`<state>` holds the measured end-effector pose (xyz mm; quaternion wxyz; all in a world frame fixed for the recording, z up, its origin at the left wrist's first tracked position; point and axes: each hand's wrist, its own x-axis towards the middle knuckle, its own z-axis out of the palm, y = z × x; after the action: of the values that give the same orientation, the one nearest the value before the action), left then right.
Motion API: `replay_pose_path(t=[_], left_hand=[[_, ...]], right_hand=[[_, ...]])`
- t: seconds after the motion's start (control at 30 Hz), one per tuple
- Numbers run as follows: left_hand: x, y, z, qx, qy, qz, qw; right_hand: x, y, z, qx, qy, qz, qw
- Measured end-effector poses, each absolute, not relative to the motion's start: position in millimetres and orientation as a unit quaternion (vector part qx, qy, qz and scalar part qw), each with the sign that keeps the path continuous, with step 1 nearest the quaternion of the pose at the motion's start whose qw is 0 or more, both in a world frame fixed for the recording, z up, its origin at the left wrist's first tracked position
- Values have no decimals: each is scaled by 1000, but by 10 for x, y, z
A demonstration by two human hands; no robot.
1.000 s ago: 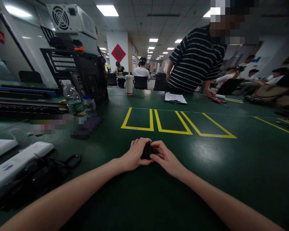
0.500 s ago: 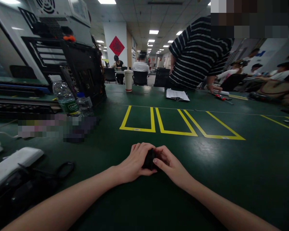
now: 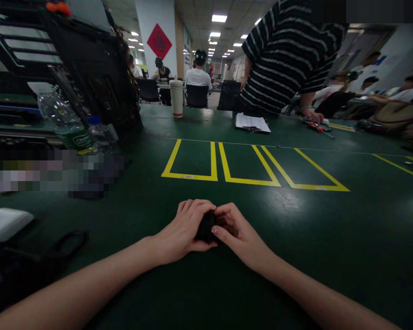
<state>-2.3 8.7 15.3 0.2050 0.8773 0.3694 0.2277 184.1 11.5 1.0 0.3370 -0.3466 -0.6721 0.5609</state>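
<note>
A small black object, rounded and dark, sits between my two hands low over the green table; its exact kind I cannot make out. My left hand wraps round its left side, fingers over the top and thumb along the bottom. From the right, my right hand grips the other side, with its thumb on the near face and its fingers curled behind. Much of the object is hidden by the fingers.
Yellow tape outlines mark the table ahead. A clipboard with paper and a white cup stand beyond. Bottles and a white power strip lie left. A person in a striped shirt stands across, hand near a red tool.
The view has tilted down and shifted slightly, so the background sits higher and left-side things lie further left. Both hands keep nearly the same hold on the black object.
</note>
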Motion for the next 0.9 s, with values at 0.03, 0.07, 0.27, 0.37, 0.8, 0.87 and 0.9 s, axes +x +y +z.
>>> replay_pose_path(t=[0.03,0.07,0.27,0.37,0.8,0.87,0.9], left_hand=[[-21,89,150,877,370,229,205],[-19,91,146,877,369,229,205],[-12,102,122,878,369,230,202],[-14,101,124,880,368,225,201],[-18,83,134,881,367,227,192],[-19,82,130,882,366,228,191],[-20,82,127,882,365,229,190]], right_hand=[[1842,114,14,-351,-673,560,332],[1845,112,18,-355,-676,557,326],[1882,99,22,-331,-717,524,320],[1877,100,9,-331,-709,531,325],[1865,95,13,-340,-706,538,311],[1873,95,5,-330,-708,538,317],[1873,97,2,-329,-706,540,320]])
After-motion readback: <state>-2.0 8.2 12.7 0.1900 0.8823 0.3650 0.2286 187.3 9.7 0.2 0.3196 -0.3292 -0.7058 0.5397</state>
